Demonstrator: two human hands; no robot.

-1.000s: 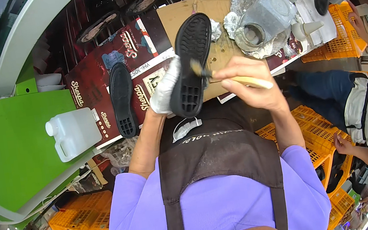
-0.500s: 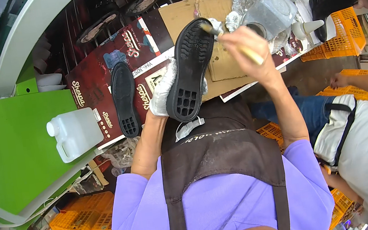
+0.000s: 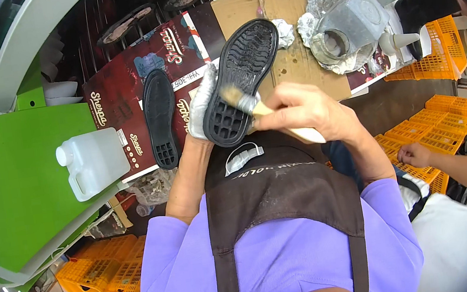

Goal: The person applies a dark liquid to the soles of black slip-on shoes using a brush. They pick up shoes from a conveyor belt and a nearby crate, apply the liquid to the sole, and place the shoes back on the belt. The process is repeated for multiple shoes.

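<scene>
My left hand (image 3: 202, 107), in a white glove, grips a black shoe sole (image 3: 243, 64) by its left side, tread cavity facing up. The sole's toe half looks wet and shiny. My bare right hand (image 3: 306, 110) is closed round the pale wooden handle of a paintbrush (image 3: 258, 106). Its bristles lie over the sole, just above the grid of square pockets at the heel. A second black sole (image 3: 160, 117) rests on the printed cardboard to the left of my gloved hand. Some left fingers are hidden behind the held sole.
Right of the sole, a cut-open clear plastic jug (image 3: 353, 21) lies on the cardboard (image 3: 295, 71), beside a white nozzle bottle (image 3: 397, 41). A translucent jug (image 3: 93, 164) stands at left on a green surface (image 3: 18, 182). Another person's arm (image 3: 457, 165) reaches over orange crates (image 3: 428, 130).
The brush has moved from the sole's toe down to near its heel, with my right hand lower. The held sole has shifted slightly. The person at right has changed position.
</scene>
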